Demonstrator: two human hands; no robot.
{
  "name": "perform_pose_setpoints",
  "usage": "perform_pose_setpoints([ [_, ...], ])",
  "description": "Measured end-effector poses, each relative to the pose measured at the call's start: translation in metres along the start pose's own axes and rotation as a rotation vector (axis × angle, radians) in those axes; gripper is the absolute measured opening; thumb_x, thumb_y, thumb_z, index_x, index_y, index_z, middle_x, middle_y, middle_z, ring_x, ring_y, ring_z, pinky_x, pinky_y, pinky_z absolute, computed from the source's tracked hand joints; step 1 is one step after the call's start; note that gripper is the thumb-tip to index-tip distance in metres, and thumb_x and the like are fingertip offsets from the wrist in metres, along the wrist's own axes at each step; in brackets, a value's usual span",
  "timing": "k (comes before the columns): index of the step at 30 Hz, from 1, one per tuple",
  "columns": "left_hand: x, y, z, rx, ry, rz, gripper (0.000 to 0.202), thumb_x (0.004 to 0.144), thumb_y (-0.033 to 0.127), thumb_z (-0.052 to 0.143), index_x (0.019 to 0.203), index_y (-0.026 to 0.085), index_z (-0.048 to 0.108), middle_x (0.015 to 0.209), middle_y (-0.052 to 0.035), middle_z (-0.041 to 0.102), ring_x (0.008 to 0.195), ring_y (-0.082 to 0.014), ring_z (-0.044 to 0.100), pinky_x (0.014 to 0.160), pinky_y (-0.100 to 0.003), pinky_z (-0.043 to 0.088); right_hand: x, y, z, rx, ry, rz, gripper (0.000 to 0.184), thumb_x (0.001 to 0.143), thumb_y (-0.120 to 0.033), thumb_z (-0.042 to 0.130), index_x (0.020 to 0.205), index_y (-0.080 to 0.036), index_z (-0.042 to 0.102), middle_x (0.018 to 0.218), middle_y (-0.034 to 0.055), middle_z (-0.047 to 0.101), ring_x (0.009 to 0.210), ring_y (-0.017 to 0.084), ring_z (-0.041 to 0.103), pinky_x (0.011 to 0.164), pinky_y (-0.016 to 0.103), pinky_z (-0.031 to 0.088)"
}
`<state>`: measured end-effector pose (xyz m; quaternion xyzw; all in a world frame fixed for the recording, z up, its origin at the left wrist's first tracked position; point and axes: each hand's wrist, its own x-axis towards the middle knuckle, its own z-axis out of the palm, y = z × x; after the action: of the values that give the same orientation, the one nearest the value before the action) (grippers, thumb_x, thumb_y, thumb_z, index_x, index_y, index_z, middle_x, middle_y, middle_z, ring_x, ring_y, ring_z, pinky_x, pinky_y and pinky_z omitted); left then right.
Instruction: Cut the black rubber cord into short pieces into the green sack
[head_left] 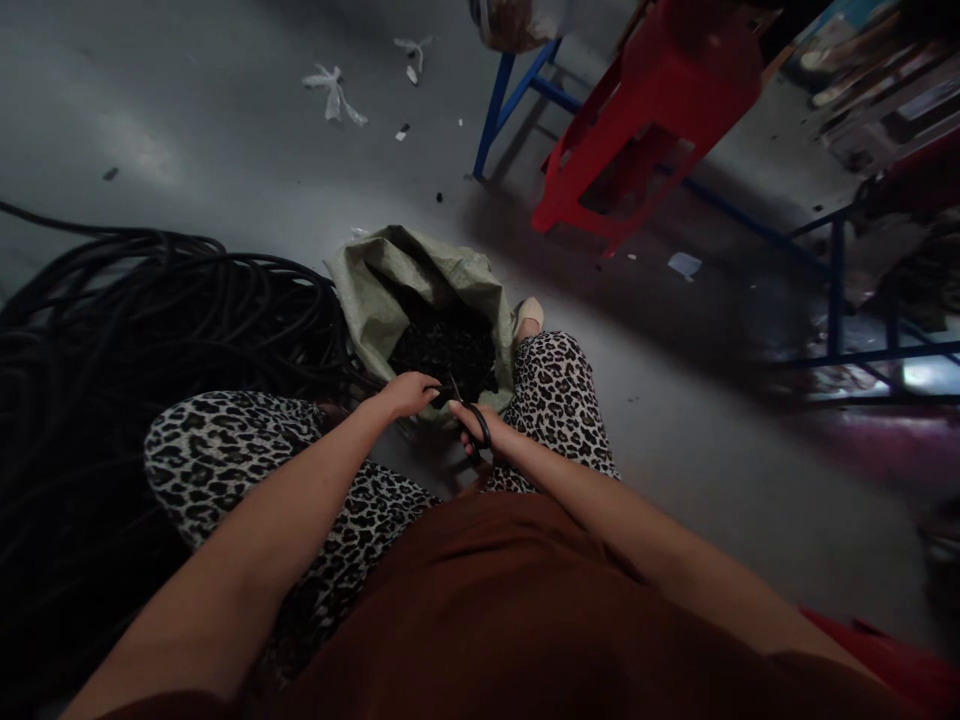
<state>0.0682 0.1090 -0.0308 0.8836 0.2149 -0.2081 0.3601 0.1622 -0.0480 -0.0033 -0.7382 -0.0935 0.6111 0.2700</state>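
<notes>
Black cord [217, 262]: small pieces [442, 345] in sack [484, 285], big heap uncut. Left fingers [429, 384] pinch strand [442, 388], right fingers [458, 409] grip scissors [485, 432].

Black tubing [150, 300] lies heaped along the left edge of a workshop's grey floor [217, 60], beside a woven sack [367, 295] of small black pieces [450, 345], with plastic scraps [332, 95] near the far edge and a red stool [694, 90] by blue metal frames [493, 118] toward the far right.

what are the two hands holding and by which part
The right hand holds black-handled scissors by the handles; the left hand pinches a black cord, apparently near its end.
</notes>
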Motion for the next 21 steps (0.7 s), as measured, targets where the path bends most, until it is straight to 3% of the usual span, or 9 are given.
perform_pose_setpoints([
  [7, -0.001, -0.0114, -0.0054, 0.102, -0.014, -0.034, 0.035, 0.087, 0.031, 0.047, 0.116, 0.024, 0.065, 0.112, -0.0054, 0.069, 0.101, -0.0209, 0.063, 0.086, -0.026, 0.046, 0.0047, 0.0034, -0.0021, -0.001, 0.066, -0.004, 0.036, 0.095, -0.046, 0.047, 0.079, -0.015, 0.053, 0.041, -0.0063, 0.044, 0.027, 0.008, 0.045, 0.027, 0.015, 0.034],
  [15, -0.0041, -0.0065, -0.0074, 0.182, -0.096, -0.076, 0.033, 0.086, 0.03, 0.047, 0.112, 0.026, 0.068, 0.107, -0.0055, 0.071, 0.099, -0.0214, 0.064, 0.083, -0.026, 0.047, 0.0037, 0.0084, 0.0001, -0.049, 0.077, 0.011, 0.033, 0.093, -0.039, 0.052, 0.07, -0.015, 0.052, 0.039, -0.0078, 0.039, 0.027, 0.006, 0.039, 0.029, 0.014, 0.032],
  [21, -0.0011, -0.0098, -0.0058, 0.171, -0.038, -0.072, 0.033, 0.088, 0.03, 0.045, 0.112, 0.025, 0.068, 0.11, -0.005, 0.07, 0.101, -0.021, 0.063, 0.084, -0.026, 0.046, 0.0028, 0.0082, -0.0017, -0.003, 0.095, 0.031, 0.031, 0.095, -0.041, 0.048, 0.086, -0.012, 0.056, 0.041, -0.0071, 0.043, 0.028, 0.007, 0.041, 0.029, 0.015, 0.033],
])
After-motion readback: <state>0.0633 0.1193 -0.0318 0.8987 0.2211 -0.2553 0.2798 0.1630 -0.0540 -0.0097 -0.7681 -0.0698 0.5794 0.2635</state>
